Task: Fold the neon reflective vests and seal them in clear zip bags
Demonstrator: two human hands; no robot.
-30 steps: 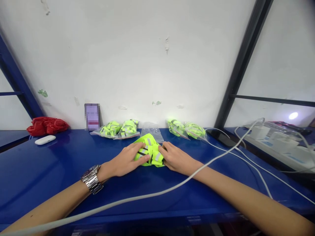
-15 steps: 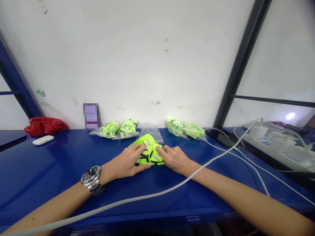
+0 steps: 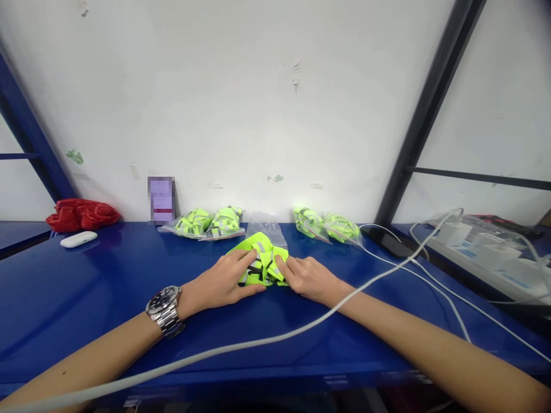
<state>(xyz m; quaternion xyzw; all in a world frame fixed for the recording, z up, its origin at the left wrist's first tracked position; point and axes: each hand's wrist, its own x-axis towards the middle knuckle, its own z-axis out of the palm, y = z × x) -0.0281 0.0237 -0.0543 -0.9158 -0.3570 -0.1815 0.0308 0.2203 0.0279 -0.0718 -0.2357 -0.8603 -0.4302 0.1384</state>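
Observation:
A bunched neon-yellow reflective vest, with grey bands and black trim, lies on the blue table between my hands. My left hand, below a metal wristwatch, is closed around its left side, thumb along the near edge. On the other side, my right hand pinches the vest's right edge between thumb and curled fingers. Just behind the vest lies a clear plastic bag, its near part hidden by the fabric.
Bagged neon bundles stand along the wall, with more bags to the right. A white cable crosses in front of my forearms. At left are a red plastic bundle, a white case and a propped phone.
My right hand has shifted the vest's right edge slightly, and the folds sit a little differently. Both hands keep their hold. The view has moved slightly.

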